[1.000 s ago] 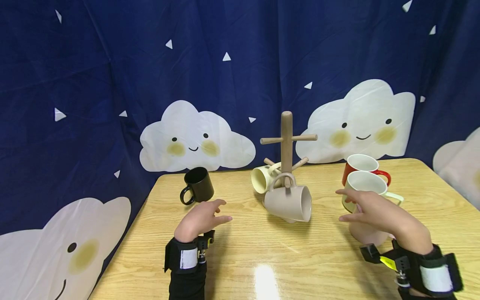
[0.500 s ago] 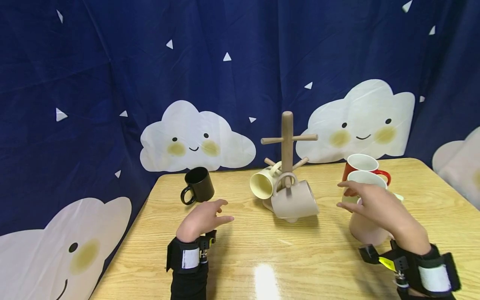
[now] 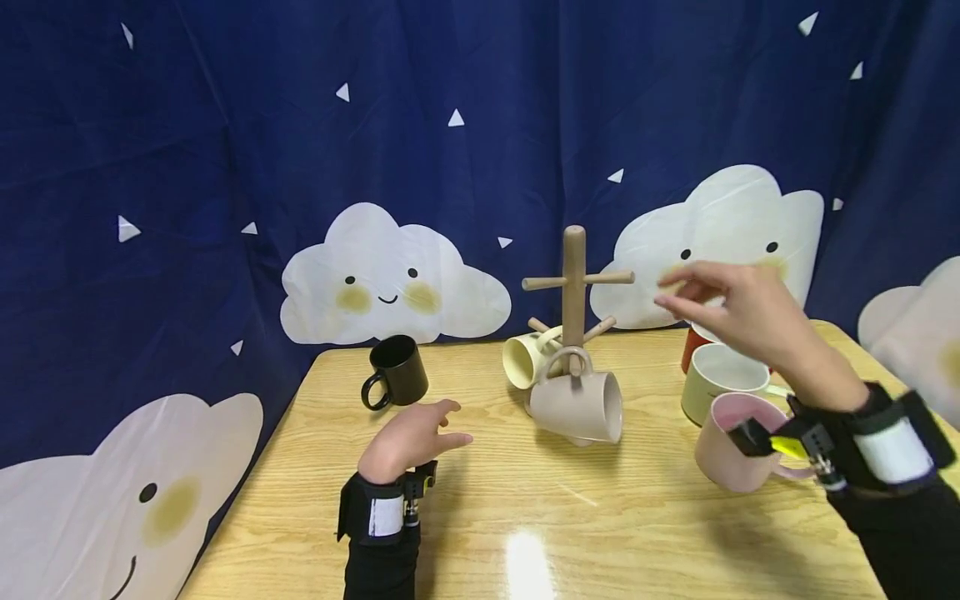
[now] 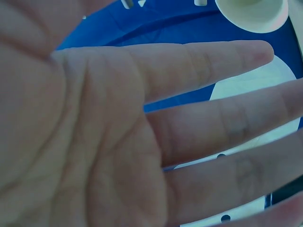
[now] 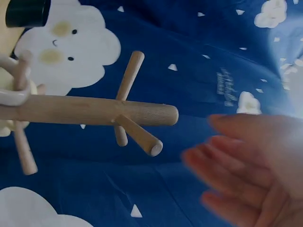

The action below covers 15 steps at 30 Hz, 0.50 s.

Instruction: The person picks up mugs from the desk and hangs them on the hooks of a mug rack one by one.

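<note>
My left hand (image 3: 408, 437) hovers over the left of the table in front of a black mug (image 3: 401, 371), its fingers loosely extended and nothing in them. My right hand (image 3: 738, 308) is raised above several mugs at the right, thumb and fingers apart, holding nothing. A wooden mug tree (image 3: 573, 287) stands mid-table. From its lower front peg a beige mug (image 3: 573, 407) hangs by the handle, tilted with its mouth to the right. Behind it hangs a pale yellow mug (image 3: 519, 362). In the right wrist view the tree's bare upper pegs (image 5: 140, 135) lie beyond the blurred fingers.
At the right, a pink mug (image 3: 731, 450), a pale green mug (image 3: 705, 392) and a red mug (image 3: 693, 342), partly hidden by my arm, stand in a row. A blue curtain (image 3: 465, 167) with white clouds hangs behind the wooden table (image 3: 480, 517).
My right hand has risen from the mugs at the right. The beige mug swung right, then back, on its peg, and the yellow one shifted slightly. The left hand has barely moved.
</note>
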Available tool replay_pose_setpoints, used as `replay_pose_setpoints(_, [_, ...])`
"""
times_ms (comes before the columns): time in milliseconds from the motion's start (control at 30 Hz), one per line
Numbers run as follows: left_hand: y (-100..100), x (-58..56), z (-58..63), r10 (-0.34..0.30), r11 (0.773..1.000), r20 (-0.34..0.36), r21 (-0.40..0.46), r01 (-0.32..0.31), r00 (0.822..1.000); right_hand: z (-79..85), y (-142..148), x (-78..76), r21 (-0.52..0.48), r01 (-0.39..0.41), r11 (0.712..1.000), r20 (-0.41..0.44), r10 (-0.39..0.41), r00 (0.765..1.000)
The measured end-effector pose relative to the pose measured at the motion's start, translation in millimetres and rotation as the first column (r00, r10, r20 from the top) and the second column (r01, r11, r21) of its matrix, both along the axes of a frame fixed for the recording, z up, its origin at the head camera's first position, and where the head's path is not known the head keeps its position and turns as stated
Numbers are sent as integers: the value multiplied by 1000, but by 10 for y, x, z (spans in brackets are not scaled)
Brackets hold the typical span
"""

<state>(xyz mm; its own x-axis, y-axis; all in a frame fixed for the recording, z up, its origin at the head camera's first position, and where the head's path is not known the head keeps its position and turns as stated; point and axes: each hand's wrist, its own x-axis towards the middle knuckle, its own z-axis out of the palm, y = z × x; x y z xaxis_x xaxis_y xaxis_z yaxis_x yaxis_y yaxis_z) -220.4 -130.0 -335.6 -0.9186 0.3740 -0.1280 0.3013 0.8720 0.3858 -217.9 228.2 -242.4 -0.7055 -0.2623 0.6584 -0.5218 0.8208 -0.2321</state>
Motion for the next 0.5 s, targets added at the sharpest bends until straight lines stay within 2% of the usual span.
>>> replay_pose_setpoints(100, [-7, 1, 10, 8, 1000, 6, -2, -8, 1000, 302, -134, -273, -104, -47, 993, 123, 60, 991])
replay_pose_setpoints(167, [-12, 1, 12, 13, 1000, 11, -5, -13, 1000, 439, -229, -471, -142, -64, 988, 245, 98, 965])
replay_pose_setpoints(233, [-14, -1, 11, 12, 1000, 15, -8, -12, 1000, 521, -321, -660, -162, -77, 984, 373, 134, 918])
replay_pose_setpoints(333, [-10, -4, 0, 4, 1000, 8, -13, -4, 1000, 557, -427, -903, -197, -125, 972, 500, 209, 840])
replay_pose_setpoints(433, [6, -7, -9, -7, 1000, 1, -15, 7, 1000, 552, -470, -1058, -268, -186, 945, 560, 310, 769])
replay_pose_setpoints(500, [21, -7, -14, -12, 1000, -2, -12, 12, 1000, 545, -456, -1114, -313, -213, 926, 579, 364, 730])
